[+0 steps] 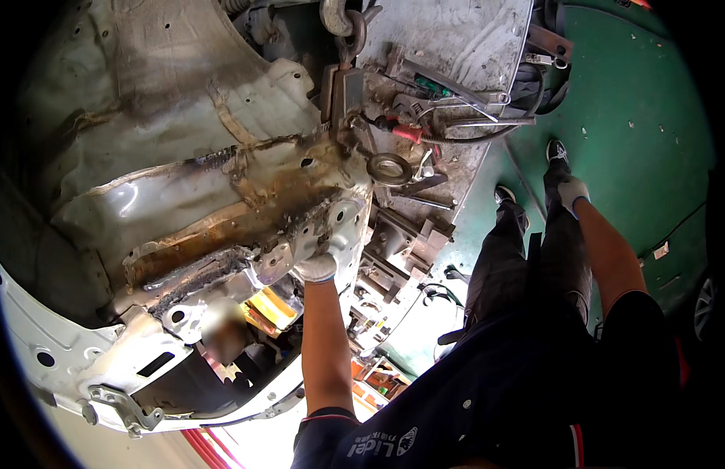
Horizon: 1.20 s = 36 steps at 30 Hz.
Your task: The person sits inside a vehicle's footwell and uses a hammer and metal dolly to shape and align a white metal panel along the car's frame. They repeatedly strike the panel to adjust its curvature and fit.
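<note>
My left hand (316, 268), in a pale work glove, rests on the edge of a bare metal car body panel (343, 227) with holes. Its fingers are partly lost against the metal, so their grip is unclear. Beside it runs a rusty, scorched seam (198, 234) with ragged, blackened edges. My right hand (572, 193), gloved too, is down by my dark trouser leg, apart from the car body. How its fingers are set does not show clearly. A heavy hook (353, 35) and a metal clamp (347, 98) are at the panel's far corner.
A dirty metal platform (448, 39) carries wrenches (476, 105), a red-handled tool with a cable (405, 131), a metal ring (389, 168) and steel blocks (401, 238). Green floor (628, 117) lies to the right. Something yellow (273, 307) shows below an opening in the body.
</note>
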Available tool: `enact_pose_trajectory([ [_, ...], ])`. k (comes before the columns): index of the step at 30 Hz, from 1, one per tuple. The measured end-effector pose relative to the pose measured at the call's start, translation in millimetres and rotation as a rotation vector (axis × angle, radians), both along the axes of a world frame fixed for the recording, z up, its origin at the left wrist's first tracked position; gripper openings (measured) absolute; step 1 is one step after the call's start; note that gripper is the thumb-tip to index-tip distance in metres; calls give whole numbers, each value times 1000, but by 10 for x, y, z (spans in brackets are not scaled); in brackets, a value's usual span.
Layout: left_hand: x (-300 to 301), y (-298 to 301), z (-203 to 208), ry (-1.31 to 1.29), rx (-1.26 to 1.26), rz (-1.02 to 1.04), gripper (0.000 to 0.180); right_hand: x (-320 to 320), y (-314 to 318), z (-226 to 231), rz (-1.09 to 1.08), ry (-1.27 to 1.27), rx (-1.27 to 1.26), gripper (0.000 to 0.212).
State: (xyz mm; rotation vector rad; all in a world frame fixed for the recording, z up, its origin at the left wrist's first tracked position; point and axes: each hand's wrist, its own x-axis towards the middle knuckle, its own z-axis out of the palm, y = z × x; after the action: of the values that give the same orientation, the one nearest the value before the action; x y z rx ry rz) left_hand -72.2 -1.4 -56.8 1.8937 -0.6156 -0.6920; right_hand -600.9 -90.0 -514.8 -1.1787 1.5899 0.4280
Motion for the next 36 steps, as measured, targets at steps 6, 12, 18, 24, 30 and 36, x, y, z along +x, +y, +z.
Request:
enact_pose_trajectory([
  [6,-113,-164,137,363,-110,274,83,135,34,33,-51,-31,56,35],
  [12,369,375,-146,-210,147,-85,83,117,94,-80,16,-13,5,33],
  [18,141,123,29,138,4,79,82,30,-61,-66,95,2,40,36],
  [24,529,482,-162,-407,220,-286,113,44,-140,30,49,7,-5,35],
  [30,133,49,85,569,-99,46,83,53,-156,202,44,33,87,40],
  [36,124,-51,119,570,-120,-47,80,116,-140,351,50,14,113,40],
])
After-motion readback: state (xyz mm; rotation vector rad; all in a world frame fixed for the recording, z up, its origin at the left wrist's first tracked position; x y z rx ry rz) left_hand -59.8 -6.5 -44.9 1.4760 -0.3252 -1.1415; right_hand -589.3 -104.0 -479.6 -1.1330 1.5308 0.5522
